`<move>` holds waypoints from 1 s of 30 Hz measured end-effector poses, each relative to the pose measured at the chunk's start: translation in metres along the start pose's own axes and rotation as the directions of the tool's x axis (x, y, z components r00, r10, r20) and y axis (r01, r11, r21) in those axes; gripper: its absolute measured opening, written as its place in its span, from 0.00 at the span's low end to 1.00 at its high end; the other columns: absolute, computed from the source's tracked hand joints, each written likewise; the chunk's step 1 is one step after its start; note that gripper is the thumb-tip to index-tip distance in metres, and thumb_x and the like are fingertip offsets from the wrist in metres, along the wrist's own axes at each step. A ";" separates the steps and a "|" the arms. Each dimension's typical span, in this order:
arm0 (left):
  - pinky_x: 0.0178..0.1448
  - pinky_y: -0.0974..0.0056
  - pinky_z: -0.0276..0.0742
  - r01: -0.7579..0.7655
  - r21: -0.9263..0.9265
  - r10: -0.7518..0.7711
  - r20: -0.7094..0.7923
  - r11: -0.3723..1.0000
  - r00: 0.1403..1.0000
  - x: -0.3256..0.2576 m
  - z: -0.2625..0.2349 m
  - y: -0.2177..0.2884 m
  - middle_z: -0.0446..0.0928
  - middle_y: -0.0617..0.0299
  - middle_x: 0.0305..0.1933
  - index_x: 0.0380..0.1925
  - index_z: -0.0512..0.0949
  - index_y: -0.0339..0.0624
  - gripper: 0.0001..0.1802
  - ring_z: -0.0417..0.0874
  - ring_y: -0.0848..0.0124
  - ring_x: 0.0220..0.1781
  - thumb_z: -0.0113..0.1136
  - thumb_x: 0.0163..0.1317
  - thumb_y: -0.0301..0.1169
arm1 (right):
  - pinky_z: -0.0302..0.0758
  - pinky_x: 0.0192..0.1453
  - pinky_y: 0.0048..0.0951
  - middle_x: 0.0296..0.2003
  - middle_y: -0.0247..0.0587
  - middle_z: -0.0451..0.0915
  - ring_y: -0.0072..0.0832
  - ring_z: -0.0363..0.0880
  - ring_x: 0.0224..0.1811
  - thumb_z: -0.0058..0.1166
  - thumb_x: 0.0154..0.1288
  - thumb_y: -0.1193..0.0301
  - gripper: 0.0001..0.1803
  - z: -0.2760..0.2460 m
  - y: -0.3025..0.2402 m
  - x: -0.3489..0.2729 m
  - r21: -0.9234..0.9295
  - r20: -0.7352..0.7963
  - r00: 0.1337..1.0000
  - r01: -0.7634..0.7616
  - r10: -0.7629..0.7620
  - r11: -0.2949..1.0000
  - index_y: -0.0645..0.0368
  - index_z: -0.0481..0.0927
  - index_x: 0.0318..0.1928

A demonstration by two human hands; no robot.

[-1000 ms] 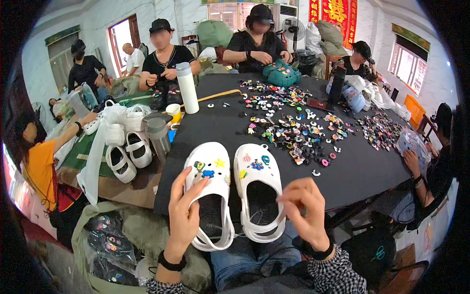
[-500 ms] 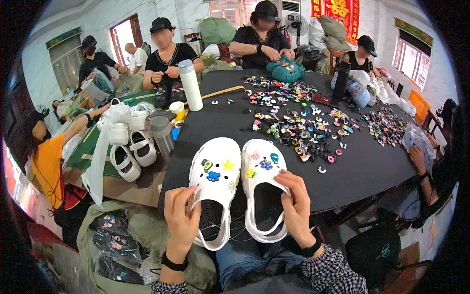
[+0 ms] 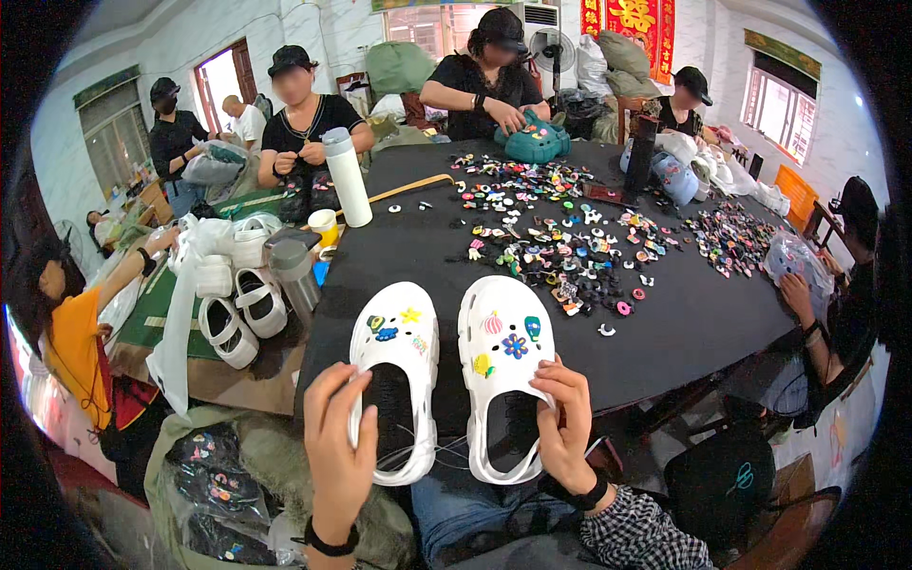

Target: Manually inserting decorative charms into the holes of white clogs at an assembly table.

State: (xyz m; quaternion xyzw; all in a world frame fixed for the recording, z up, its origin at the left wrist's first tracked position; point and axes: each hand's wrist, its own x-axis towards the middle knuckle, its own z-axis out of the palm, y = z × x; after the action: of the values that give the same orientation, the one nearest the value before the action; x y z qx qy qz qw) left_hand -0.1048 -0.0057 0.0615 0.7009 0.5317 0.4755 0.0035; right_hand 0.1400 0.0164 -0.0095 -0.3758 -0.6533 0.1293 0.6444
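Observation:
Two white clogs lie side by side at the table's near edge, toes pointing away and heels over my lap. On the left clog [image 3: 397, 325] sit small charms, among them a yellow star and a blue figure. The right clog [image 3: 486, 366] carries a blue flower, a balloon shape and a yellow charm. My left hand [image 3: 339, 446] holds the left clog's outer side wall, fingers outside and thumb by the foot opening. My right hand [image 3: 567, 427] pinches the right clog's outer side between thumb and fingers. A thin clear cord [image 3: 452, 441] runs between the heels.
Loose charms [image 3: 560, 237] spread over the black table [image 3: 427, 252]. Left stand a white bottle [image 3: 348, 180], a yellow cup [image 3: 324, 226], a grey tumbler [image 3: 294, 275] and more white shoes [image 3: 228, 332]. Several people sit around. A sack [image 3: 204, 432] with bagged dark shoes lies lower left.
The clogs have moved apart, the left one tilting so its top shows less. My left hand has shifted slightly left and lower. The head view has turned a little.

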 end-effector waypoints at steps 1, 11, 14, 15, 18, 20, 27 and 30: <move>0.61 0.58 0.69 -0.047 -0.040 0.048 0.015 0.998 0.999 -0.002 -0.002 0.009 0.73 0.52 0.53 0.49 0.76 0.36 0.16 0.74 0.55 0.57 0.57 0.60 0.22 | 0.56 0.73 0.47 0.49 0.48 0.71 0.42 0.69 0.60 0.42 0.48 0.91 0.24 -0.001 0.001 -0.002 0.003 0.002 1.000 -0.003 0.003 1.000 0.63 0.74 0.47; 0.68 0.47 0.62 -0.039 -0.097 0.070 0.339 0.995 0.938 -0.028 0.030 0.037 0.66 0.43 0.63 0.61 0.63 0.30 0.34 0.67 0.43 0.63 0.63 0.59 0.36 | 0.64 0.56 0.33 0.44 0.48 0.65 0.38 0.66 0.48 0.50 0.47 0.85 0.20 0.002 0.004 -0.014 -0.080 -0.132 0.987 -0.100 0.089 0.992 0.62 0.67 0.44; 0.65 0.42 0.63 -0.119 0.021 0.101 0.390 0.993 0.915 -0.032 0.033 0.043 0.70 0.45 0.57 0.58 0.66 0.29 0.35 0.68 0.39 0.61 0.65 0.58 0.41 | 0.64 0.56 0.34 0.43 0.48 0.66 0.38 0.67 0.47 0.51 0.47 0.84 0.19 0.003 0.005 -0.017 -0.038 -0.135 0.985 -0.112 0.106 0.993 0.62 0.68 0.43; 0.65 0.40 0.62 -0.157 0.077 0.109 0.428 0.985 0.897 -0.032 0.035 0.046 0.72 0.46 0.53 0.56 0.69 0.30 0.34 0.68 0.38 0.60 0.66 0.57 0.43 | 0.64 0.56 0.35 0.43 0.48 0.66 0.38 0.67 0.48 0.52 0.47 0.84 0.19 0.002 0.005 -0.019 -0.040 -0.129 0.986 -0.111 0.105 0.993 0.62 0.68 0.43; 0.64 0.37 0.64 -0.181 0.119 0.118 0.411 0.976 0.904 -0.033 0.045 0.051 0.76 0.48 0.44 0.51 0.73 0.31 0.31 0.68 0.36 0.58 0.69 0.53 0.42 | 0.64 0.57 0.36 0.44 0.48 0.67 0.38 0.67 0.48 0.53 0.47 0.84 0.20 0.001 0.006 -0.021 -0.041 -0.115 0.988 -0.112 0.107 0.993 0.61 0.68 0.43; 0.61 0.40 0.68 -0.194 0.084 0.158 0.315 0.977 0.936 -0.032 0.049 0.049 0.74 0.49 0.47 0.50 0.73 0.32 0.29 0.69 0.38 0.58 0.71 0.49 0.35 | 0.64 0.57 0.36 0.44 0.49 0.67 0.39 0.67 0.48 0.53 0.47 0.83 0.20 0.001 0.006 -0.021 -0.040 -0.106 0.989 -0.113 0.108 0.993 0.61 0.69 0.44; 0.60 0.49 0.71 -0.185 0.125 0.138 0.313 0.975 0.939 -0.040 0.053 0.040 0.71 0.50 0.54 0.51 0.73 0.37 0.28 0.71 0.44 0.60 0.69 0.49 0.33 | 0.60 0.60 0.30 0.47 0.45 0.61 0.32 0.63 0.51 0.47 0.51 0.85 0.20 -0.001 0.003 -0.022 -0.104 -0.002 0.997 -0.072 0.072 0.992 0.62 0.65 0.46; 0.60 0.50 0.71 -0.175 0.115 0.132 0.314 0.978 0.940 -0.038 0.050 0.043 0.72 0.50 0.53 0.50 0.73 0.36 0.27 0.71 0.45 0.60 0.69 0.49 0.33 | 0.62 0.58 0.34 0.46 0.47 0.64 0.36 0.65 0.50 0.51 0.50 0.84 0.20 -0.003 0.005 -0.024 -0.100 -0.016 0.999 -0.053 0.052 0.994 0.61 0.67 0.46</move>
State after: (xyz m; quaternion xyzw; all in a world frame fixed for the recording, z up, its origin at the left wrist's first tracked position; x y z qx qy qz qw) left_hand -0.0388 -0.0276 0.0307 0.8036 0.5007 0.3218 -0.0012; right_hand 0.1414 0.0029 -0.0300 -0.4255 -0.6446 0.1107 0.6255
